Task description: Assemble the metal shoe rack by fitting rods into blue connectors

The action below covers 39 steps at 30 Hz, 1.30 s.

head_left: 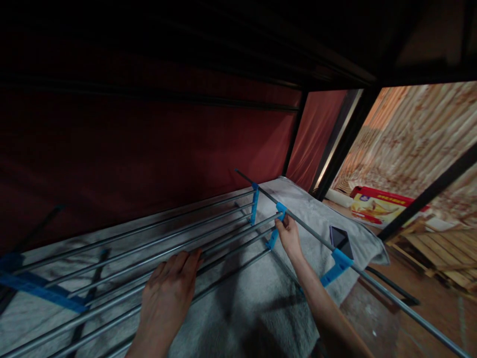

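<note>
Rack: metal tubes [178, 247] run from the left blue bracket [44, 291], lower left of the frame, toward the blue fittings near centre; whole thing sits over the grey blanket [286, 191].
Left hand [167, 286]: bottom centre, laid palm-down across the tubes. Fingertips hidden, so can't tell if it grips or just rests; probably there to keep the tubes from shifting.
Right hand [288, 233]: right of centre, thumb and fingers closed narrow on a tube end, right by the middle blue bracket [280, 209]. Looks like a pinch there for control close to the joint.
Cross pole [309, 228]: slants from centre down to lower right, through the middle bracket, far blue bracket [255, 206] and near blue bracket [341, 261]. Reads as the upright spacing the brackets.
Blanket: likely padding, and a flat base for the parts.
Phone [341, 240]: lies on blanket, just beyond the pole, right of centre.
Floor side: red-and-yellow box [383, 206] and wooden pallet [439, 253], far right, well apart from the hands.
</note>
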### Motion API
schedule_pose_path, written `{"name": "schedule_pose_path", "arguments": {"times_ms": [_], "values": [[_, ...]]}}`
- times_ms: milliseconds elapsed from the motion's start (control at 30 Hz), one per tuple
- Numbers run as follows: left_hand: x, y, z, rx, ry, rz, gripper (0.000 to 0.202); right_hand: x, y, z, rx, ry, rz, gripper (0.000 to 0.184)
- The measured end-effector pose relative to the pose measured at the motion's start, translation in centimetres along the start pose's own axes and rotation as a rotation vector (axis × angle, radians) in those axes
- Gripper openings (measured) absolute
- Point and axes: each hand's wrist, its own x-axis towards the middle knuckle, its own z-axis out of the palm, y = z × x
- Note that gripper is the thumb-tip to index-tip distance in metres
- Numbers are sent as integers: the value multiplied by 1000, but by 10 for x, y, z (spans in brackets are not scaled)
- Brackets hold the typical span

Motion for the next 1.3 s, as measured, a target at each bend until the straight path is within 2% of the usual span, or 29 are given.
{"name": "schedule_pose_path", "arguments": {"times_ms": [400, 567, 700, 867, 933, 1133, 1300], "values": [[-1, -1, 1, 50, 44, 61, 35, -3, 0, 3, 6, 66, 79, 38], [0, -1, 2, 21, 41, 51, 36, -4, -4, 3, -18, 56, 86, 31], [-2, -2, 4, 6, -12, 17, 37, -5, -7, 3, -28, 75, 102, 30], [0, -2, 0, -20, -197, -42, 43, -4, -10, 3, 27, 75, 98, 34], [0, -3, -2, -42, -233, -61, 43, -3, -12, 3, 32, 78, 108, 34], [-1, -3, -1, -37, -160, -15, 39, -5, -19, 2, -12, 87, 127, 37], [1, 0, 0, -8, -14, 31, 30, -6, -22, 3, -45, 108, 126, 38]]}}
